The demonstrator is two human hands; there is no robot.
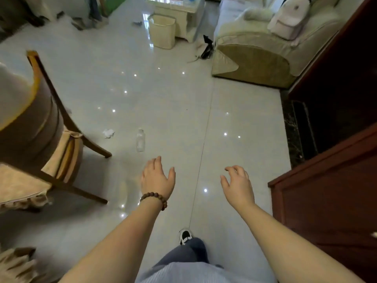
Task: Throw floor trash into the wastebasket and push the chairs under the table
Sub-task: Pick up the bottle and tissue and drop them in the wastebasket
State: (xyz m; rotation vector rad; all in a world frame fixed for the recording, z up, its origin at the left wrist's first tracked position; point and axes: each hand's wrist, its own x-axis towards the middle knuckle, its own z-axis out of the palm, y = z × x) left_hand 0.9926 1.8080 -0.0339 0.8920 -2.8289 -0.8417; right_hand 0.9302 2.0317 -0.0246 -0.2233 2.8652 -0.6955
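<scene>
**A:** Both of my hands are out in front, fingers spread and loose, nothing in either. The left hand (158,176) wears a bead bracelet (153,198); the right hand (237,183) hangs level with it, apart.

**B:** Where's the trash?

**A:** A clear plastic bottle (140,142) lies on the floor (163,88) just ahead of my left hand, and a crumpled tissue (108,133) sits beyond and left of that hand. The wastebasket (162,31) stands far ahead of both hands, beside a pale low table (189,19).

**B:** What worries you?

**A:** The bottle is round and the tile glossy; I judge a careless touch would roll it off, maybe under the chair (42,127) on my left. That chair's legs splay out near the tissue, so my left forearm could knock one.

**B:** Anything else about?

**A:** A dark wooden cabinet (326,201) crowds my right hand. More scraps lie far ahead near the basket, and a sofa (265,52) with a backpack (289,19) sits beyond my right hand.
</scene>
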